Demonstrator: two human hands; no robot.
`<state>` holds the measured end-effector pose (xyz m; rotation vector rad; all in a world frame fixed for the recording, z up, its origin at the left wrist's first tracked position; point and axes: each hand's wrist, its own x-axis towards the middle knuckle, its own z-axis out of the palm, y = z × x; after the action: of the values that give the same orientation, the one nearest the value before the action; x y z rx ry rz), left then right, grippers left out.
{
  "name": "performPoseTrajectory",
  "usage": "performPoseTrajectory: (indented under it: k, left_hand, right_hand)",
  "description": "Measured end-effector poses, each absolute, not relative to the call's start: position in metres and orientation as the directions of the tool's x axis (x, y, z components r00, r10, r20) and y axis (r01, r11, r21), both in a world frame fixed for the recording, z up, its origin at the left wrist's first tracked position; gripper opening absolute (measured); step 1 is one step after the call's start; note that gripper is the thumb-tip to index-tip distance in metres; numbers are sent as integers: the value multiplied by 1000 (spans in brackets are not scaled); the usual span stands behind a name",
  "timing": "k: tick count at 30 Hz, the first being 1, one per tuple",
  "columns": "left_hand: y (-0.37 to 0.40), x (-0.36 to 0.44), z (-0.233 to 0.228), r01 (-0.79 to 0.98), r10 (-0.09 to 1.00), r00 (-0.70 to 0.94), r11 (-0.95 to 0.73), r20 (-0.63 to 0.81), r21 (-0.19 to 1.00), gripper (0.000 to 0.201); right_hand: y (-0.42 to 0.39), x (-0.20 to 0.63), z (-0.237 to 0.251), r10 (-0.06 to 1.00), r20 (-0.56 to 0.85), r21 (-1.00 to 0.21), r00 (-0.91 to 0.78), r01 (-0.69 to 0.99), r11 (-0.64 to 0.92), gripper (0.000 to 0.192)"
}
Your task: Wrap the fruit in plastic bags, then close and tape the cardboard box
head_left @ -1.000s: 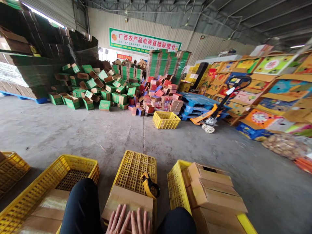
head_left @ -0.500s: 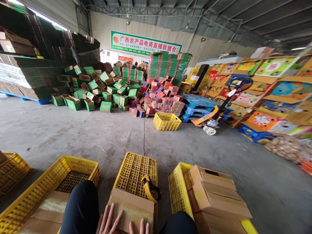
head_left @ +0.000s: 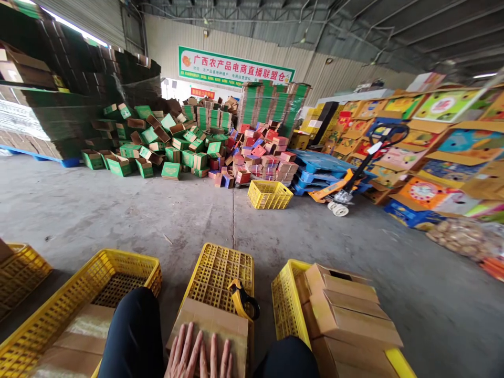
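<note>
While both hands (head_left: pixel 199 353) press flat, fingers spread, on cardboard box (head_left: pixel 210 328), crates flanking, open floor ahead

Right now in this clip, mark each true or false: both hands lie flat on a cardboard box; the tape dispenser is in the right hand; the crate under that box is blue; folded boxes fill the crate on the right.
1. Both hands, left hand and right hand, lie flat on the cardboard box: true.
2. The tape dispenser is in the right hand: false, it rests on the crate beside the box.
3. The crate under the box is blue: false, yellow.
4. Folded boxes fill the right crate: true.
</note>
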<state>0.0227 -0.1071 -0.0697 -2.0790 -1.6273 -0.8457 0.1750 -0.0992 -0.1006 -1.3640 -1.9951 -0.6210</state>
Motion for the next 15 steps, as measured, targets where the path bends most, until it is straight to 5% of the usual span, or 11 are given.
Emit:
performPoseTrajectory:
  k: [4, 9, 15]
  left_hand:
    - [-111, 12, -72, 942, 761, 177, -315, 624, 118, 74]
    - [-101, -7, -65, 897, 773, 181, -384, 608, 220, 34]
    - [-84, 4, -64, 893, 812, 175, -369, 556, 258, 44]
  right_hand:
    - [-100, 186, -101, 649, 695, 33, -310, 915, 402, 61]
    - [-106, 179, -103, 734, 603, -18, -313, 914, 405, 60]
    - [-91, 170, -92, 740, 580, -38, -339, 897, 440, 60]
